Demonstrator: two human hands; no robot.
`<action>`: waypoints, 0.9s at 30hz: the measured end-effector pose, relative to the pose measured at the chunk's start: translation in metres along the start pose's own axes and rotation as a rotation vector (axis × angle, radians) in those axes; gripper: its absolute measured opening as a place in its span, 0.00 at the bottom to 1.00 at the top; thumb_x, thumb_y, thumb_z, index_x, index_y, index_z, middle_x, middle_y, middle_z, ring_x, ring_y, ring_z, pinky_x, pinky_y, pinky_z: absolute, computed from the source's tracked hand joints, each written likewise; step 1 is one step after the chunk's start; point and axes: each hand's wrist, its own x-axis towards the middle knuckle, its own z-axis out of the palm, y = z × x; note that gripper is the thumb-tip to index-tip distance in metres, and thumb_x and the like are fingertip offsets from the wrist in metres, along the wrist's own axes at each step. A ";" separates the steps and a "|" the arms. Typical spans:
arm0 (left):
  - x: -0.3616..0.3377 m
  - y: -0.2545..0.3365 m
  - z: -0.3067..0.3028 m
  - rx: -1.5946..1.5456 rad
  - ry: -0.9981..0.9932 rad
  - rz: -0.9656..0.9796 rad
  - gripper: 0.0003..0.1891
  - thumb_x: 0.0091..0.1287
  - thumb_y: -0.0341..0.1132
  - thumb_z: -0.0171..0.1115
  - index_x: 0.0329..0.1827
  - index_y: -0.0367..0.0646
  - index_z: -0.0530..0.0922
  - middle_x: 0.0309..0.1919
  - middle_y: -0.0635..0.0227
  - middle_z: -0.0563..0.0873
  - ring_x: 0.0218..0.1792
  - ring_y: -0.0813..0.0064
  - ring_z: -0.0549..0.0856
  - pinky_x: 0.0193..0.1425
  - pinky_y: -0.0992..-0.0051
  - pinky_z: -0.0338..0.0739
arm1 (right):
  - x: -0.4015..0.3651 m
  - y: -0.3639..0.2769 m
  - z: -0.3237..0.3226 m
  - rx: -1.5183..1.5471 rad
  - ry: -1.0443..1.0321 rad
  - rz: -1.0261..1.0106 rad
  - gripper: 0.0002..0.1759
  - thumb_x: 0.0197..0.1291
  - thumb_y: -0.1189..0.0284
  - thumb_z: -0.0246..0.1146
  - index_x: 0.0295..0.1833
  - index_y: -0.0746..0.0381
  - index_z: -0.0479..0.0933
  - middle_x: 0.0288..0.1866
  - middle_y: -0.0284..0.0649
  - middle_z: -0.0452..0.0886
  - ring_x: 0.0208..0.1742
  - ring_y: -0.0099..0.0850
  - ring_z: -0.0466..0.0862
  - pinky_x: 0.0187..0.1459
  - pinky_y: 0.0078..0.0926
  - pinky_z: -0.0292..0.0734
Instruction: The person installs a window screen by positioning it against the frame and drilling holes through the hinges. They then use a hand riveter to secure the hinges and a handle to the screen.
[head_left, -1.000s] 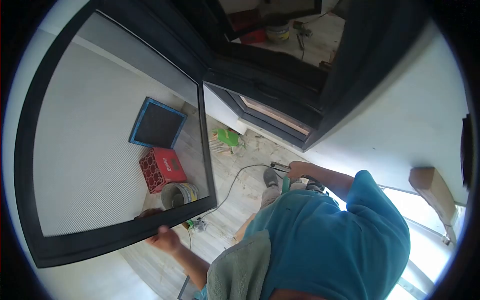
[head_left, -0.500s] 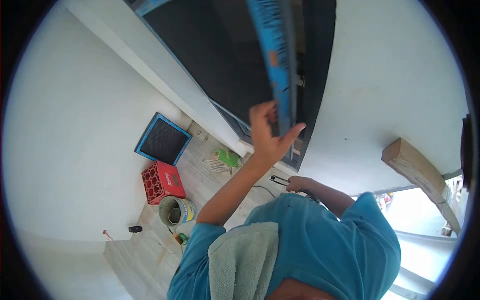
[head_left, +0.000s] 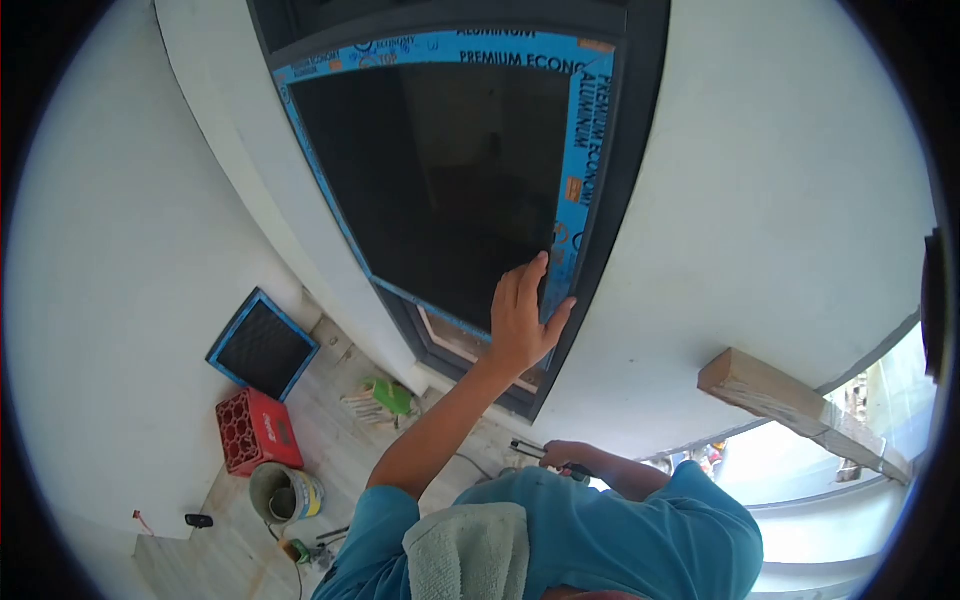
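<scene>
Blue-filmed aluminium marks the thing in hand: a window sash (head_left: pixel 440 180) with dark glass, which stands upright inside the dark outer frame (head_left: pixel 620 170) set in the white wall (head_left: pixel 780 200). The printed blue film (head_left: pixel 585 150) runs along the sash's top, left, right and lower edges, unpeeled.

The left hand (head_left: pixel 520 320) lies flat on the sash's lower right corner. Its grip is wide, with the fingers (head_left: pixel 530 280) spread up along the filmed edge and the thumb reaching toward the outer frame; it presses rather than clasps. The right hand (head_left: pixel 565 458) is low, near the chest, with its grip closed around a dark tool (head_left: pixel 530 450); what kind of tool it is I cannot tell.

Judging from how things lie, the sash is already seated in its opening, so the placing looks largely done. Whether it is latched or fixed does not show. The film is still on, and a strip of lighter material (head_left: pixel 460 345) shows beneath the sash at the frame's bottom.

Further out, a grey towel (head_left: pixel 465 550) lies over the shoulder. On the wooden floor (head_left: pixel 340 450) below sit a green object (head_left: pixel 392 395), a red crate (head_left: pixel 255 430) and a bucket (head_left: pixel 285 492). A smaller blue-edged panel (head_left: pixel 262 345) leans against the wall. A wooden beam (head_left: pixel 790 400) juts out at the right.
</scene>
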 end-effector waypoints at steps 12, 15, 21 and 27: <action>-0.001 0.010 0.001 -0.032 0.042 -0.033 0.34 0.60 0.32 0.75 0.69 0.40 0.70 0.44 0.53 0.79 0.41 0.63 0.83 0.41 0.69 0.81 | -0.003 -0.006 -0.006 0.038 0.015 -0.042 0.21 0.54 0.54 0.68 0.31 0.65 0.83 0.23 0.40 0.80 0.23 0.31 0.78 0.25 0.35 0.73; -0.023 0.005 0.000 -0.133 -0.087 -0.151 0.25 0.64 0.33 0.72 0.62 0.38 0.73 0.44 0.54 0.80 0.40 0.60 0.84 0.40 0.67 0.82 | 0.000 -0.004 -0.005 -0.046 0.053 -0.044 0.24 0.55 0.53 0.67 0.40 0.67 0.83 0.30 0.44 0.83 0.26 0.34 0.82 0.28 0.36 0.77; -0.020 0.002 0.007 -0.171 -0.046 -0.151 0.22 0.64 0.30 0.72 0.57 0.39 0.72 0.42 0.56 0.80 0.35 0.60 0.84 0.39 0.68 0.81 | 0.000 0.016 0.000 -0.156 0.044 -0.079 0.37 0.55 0.49 0.64 0.55 0.74 0.80 0.55 0.59 0.84 0.54 0.51 0.85 0.56 0.44 0.80; -0.102 -0.004 0.003 -0.138 -0.100 -0.408 0.24 0.64 0.36 0.71 0.60 0.38 0.72 0.51 0.54 0.78 0.51 0.54 0.81 0.54 0.60 0.79 | 0.019 0.014 0.009 -0.260 -0.212 0.125 0.35 0.52 0.51 0.68 0.55 0.71 0.80 0.50 0.56 0.85 0.50 0.47 0.86 0.52 0.43 0.80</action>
